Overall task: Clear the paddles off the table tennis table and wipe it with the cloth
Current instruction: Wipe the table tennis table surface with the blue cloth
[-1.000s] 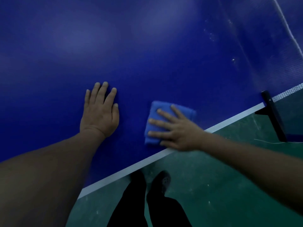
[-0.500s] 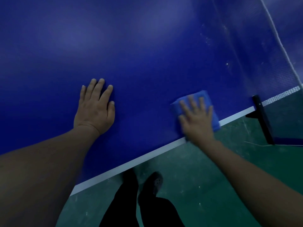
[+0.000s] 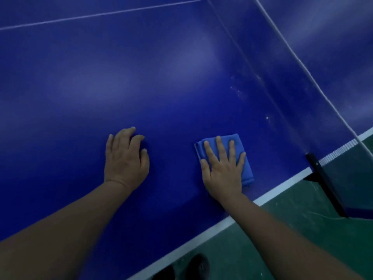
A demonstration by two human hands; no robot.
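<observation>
A folded blue cloth (image 3: 245, 158) lies on the dark blue table tennis table (image 3: 141, 77), close to its white near edge. My right hand (image 3: 223, 168) presses flat on the cloth with straight, spread fingers. My left hand (image 3: 126, 156) rests on the bare table surface to the left of the cloth, its fingers slightly bent. No paddle is in view.
The net (image 3: 302, 77) crosses the table at the right, held by a black clamp post (image 3: 323, 182) at the table's edge. White specks (image 3: 239, 91) mark the surface near the net. Green floor (image 3: 292, 229) and my dark shoes (image 3: 198, 265) lie below the edge.
My right hand has slid the cloth to the right and then away from the edge, further onto the table. My left hand stays planted, its fingers now a little more bent.
</observation>
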